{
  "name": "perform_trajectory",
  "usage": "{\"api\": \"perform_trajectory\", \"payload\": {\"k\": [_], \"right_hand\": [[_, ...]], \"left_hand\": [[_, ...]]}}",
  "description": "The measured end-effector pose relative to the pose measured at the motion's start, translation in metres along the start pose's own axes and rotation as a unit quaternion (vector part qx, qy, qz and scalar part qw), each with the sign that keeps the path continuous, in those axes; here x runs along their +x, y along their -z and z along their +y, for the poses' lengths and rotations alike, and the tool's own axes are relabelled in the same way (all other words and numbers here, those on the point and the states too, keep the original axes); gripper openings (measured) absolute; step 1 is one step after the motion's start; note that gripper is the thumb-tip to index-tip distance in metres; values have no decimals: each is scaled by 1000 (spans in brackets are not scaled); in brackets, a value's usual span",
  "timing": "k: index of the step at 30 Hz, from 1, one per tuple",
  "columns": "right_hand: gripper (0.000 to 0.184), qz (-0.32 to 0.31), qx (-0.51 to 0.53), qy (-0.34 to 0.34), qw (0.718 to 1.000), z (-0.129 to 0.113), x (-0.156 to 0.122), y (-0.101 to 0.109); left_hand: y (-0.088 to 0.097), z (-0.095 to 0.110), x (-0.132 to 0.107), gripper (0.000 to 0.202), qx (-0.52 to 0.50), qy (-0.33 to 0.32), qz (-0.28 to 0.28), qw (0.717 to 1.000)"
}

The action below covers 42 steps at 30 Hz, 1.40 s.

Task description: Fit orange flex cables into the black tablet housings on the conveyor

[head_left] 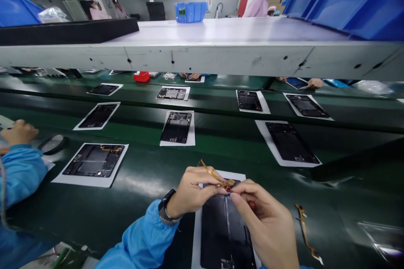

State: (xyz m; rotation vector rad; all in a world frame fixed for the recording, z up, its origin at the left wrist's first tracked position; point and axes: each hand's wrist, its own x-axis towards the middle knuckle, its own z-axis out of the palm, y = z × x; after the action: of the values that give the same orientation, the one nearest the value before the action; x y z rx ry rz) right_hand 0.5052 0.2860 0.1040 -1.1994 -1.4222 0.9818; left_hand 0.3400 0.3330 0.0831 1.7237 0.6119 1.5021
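Observation:
My left hand (194, 189) and my right hand (268, 222) meet above a black tablet chassis (224, 235) that lies on a white sheet at the near edge of the green belt. Both hands pinch a thin orange flex cable (217, 176), which curves up and to the left from my fingertips. My left wrist wears a dark watch (166, 210) below a blue sleeve. The cable's lower end, at the chassis top edge, is hidden by my fingers.
Several more black chassis on white sheets (94, 162) ride the green conveyor (221, 151). A loose orange flex cable (304, 231) lies to my right. A co-worker's blue-sleeved hand (19, 132) is at left; other hands work across the belt. A grey shelf (202, 52) spans overhead.

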Motion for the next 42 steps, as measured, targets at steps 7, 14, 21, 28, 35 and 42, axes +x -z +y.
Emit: {"api": "perform_trajectory", "payload": {"k": [7, 14, 21, 28, 35, 42], "right_hand": [[19, -31, 44, -49, 997, 1, 6, 2], [19, -55, 61, -57, 995, 2, 10, 3], [19, -66, 41, -41, 996, 3, 11, 3], [18, -58, 15, -20, 998, 4, 10, 3], [19, -64, 27, -29, 997, 6, 10, 3], [20, -90, 84, -67, 990, 9, 10, 4]], "left_hand": [[-2, 6, 0, 7, 70, -61, -24, 995], [-2, 6, -4, 11, 152, -88, -34, 984], [0, 6, -5, 13, 191, -97, -46, 976], [1, 5, -4, 10, 189, -85, -54, 977], [0, 6, -4, 9, 182, -84, -52, 978], [-2, 7, -4, 10, 194, -80, -45, 977]]}}
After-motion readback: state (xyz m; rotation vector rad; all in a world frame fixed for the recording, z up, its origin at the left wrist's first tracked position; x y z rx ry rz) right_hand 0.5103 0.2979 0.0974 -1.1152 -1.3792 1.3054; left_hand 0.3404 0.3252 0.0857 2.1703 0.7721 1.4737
